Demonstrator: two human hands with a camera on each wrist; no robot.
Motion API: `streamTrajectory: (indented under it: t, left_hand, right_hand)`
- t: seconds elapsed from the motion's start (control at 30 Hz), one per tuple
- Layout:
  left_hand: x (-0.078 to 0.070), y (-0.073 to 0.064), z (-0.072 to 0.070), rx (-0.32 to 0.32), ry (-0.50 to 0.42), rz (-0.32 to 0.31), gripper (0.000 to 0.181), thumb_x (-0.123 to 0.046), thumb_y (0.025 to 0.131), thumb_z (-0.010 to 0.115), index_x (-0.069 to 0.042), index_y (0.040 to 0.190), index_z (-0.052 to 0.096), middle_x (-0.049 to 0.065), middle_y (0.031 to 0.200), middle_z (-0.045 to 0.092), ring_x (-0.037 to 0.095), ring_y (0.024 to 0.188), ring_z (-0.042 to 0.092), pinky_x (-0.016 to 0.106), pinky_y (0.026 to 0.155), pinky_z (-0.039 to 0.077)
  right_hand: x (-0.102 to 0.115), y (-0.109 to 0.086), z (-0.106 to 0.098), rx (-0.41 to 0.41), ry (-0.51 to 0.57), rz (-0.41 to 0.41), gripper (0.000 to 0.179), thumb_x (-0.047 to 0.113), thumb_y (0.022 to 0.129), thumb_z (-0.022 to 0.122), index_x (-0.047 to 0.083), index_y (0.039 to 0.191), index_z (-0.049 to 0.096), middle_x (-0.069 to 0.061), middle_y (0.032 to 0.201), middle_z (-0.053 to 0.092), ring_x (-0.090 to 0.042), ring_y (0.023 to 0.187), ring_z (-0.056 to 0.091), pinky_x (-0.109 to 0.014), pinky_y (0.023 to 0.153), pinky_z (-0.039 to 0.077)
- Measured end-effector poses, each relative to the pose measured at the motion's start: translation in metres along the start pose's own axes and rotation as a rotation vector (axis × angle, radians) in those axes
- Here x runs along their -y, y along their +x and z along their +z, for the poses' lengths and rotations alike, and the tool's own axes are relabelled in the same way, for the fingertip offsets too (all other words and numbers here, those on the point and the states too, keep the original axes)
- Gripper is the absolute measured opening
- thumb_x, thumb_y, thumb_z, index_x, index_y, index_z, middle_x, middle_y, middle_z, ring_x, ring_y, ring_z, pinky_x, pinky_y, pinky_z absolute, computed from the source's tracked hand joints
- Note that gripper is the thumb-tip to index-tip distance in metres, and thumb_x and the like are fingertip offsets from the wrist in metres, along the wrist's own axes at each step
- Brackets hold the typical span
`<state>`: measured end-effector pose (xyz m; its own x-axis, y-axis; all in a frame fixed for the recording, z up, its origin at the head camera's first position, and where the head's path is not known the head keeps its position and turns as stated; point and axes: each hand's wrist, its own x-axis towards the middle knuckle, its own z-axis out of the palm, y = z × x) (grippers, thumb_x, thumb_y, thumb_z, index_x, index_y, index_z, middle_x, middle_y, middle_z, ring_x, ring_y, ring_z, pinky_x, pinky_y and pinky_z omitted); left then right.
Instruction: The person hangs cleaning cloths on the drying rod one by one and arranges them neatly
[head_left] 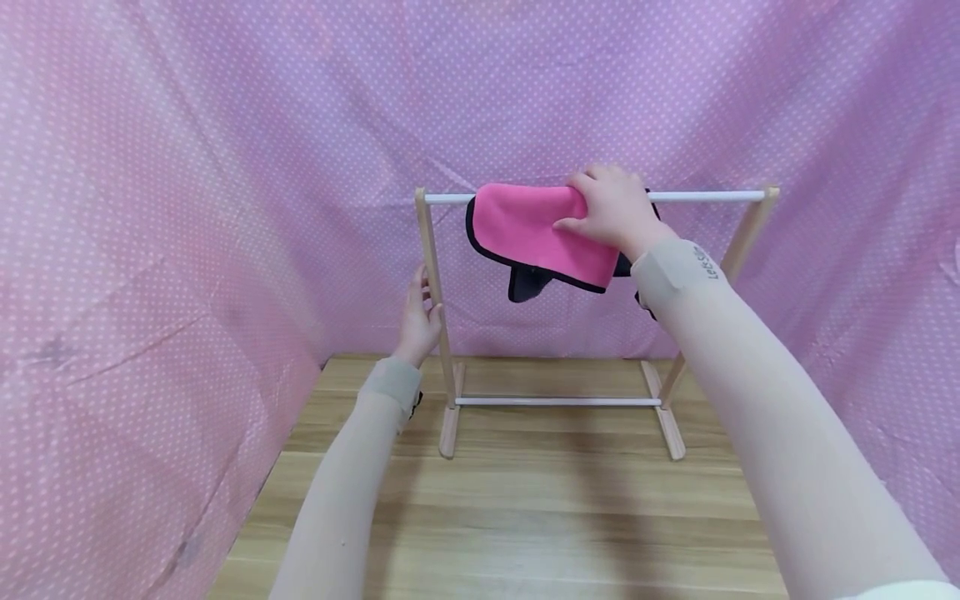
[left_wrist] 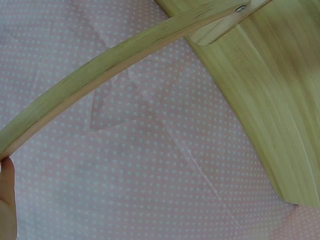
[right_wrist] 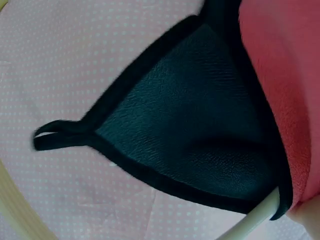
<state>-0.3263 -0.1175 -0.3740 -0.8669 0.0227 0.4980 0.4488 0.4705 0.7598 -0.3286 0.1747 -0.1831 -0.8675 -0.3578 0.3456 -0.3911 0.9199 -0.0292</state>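
Observation:
A pink cloth [head_left: 517, 221] with black edging hangs folded over the white top rail [head_left: 705, 197] of a small wooden rack. My right hand [head_left: 611, 208] grips it at the rail, thumb on the front and fingers over the top. In the right wrist view, the cloth's dark, textured underside [right_wrist: 185, 115] shows, with a black loop [right_wrist: 60, 142] at one corner. My left hand [head_left: 420, 321] holds the rack's left post [head_left: 431, 258] about midway up. The left wrist view shows its thumb [left_wrist: 7, 185] against the wood; the other fingers are out of that view.
The rack's feet [head_left: 447, 433] stand on a wood-grain surface [head_left: 525, 517], joined by a white lower rail [head_left: 555, 402]. Pink dotted fabric [head_left: 187, 208] surrounds the surface at the back and sides. The right post [head_left: 742, 233] rises beside my right forearm.

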Motion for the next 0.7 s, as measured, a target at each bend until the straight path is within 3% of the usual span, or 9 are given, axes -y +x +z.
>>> streamTrajectory:
  t: [0.2, 0.4, 0.57, 0.7]
  left_hand:
    - [0.000, 0.000, 0.000, -0.008, -0.008, 0.000, 0.073, 0.013, 0.090, 0.047, -0.015, 0.150, 0.015, 0.023, 0.135, 0.038, 0.038, 0.123, 0.045, 0.043, 0.101, 0.048]
    - [0.000, -0.002, 0.000, -0.003, -0.029, 0.006, 0.072, 0.013, 0.090, 0.046, -0.013, 0.150, 0.015, 0.024, 0.136, 0.036, 0.039, 0.123, 0.045, 0.044, 0.102, 0.047]
    - [0.000, -0.003, -0.002, 0.003, -0.044, 0.000, 0.072, 0.013, 0.091, 0.046, -0.013, 0.150, 0.015, 0.024, 0.138, 0.035, 0.039, 0.124, 0.044, 0.044, 0.102, 0.047]
    - [-0.001, -0.003, -0.005, 0.018, -0.054, -0.012, 0.072, 0.013, 0.090, 0.047, -0.012, 0.150, 0.015, 0.025, 0.137, 0.036, 0.040, 0.124, 0.044, 0.044, 0.103, 0.047]
  right_hand:
    - [-0.003, -0.006, 0.003, -0.093, 0.010, -0.048, 0.044, 0.033, 0.086, 0.066, 0.006, 0.119, 0.058, -0.018, 0.115, 0.057, -0.038, 0.111, 0.048, -0.058, 0.092, 0.038]
    - [-0.013, -0.013, 0.005, -0.254, 0.125, -0.176, 0.022, 0.010, 0.084, 0.066, 0.003, 0.105, 0.064, -0.015, 0.097, 0.064, -0.036, 0.097, 0.054, -0.050, 0.090, 0.043]
    - [-0.020, -0.019, 0.006, -0.311, 0.225, -0.239, 0.022, 0.001, 0.082, 0.067, 0.001, 0.104, 0.065, -0.017, 0.100, 0.066, -0.036, 0.099, 0.053, -0.046, 0.091, 0.042]
    - [-0.021, -0.023, 0.011, -0.350, 0.241, -0.247, 0.029, -0.001, 0.081, 0.068, 0.000, 0.109, 0.066, -0.019, 0.109, 0.066, -0.038, 0.106, 0.054, -0.047, 0.097, 0.041]
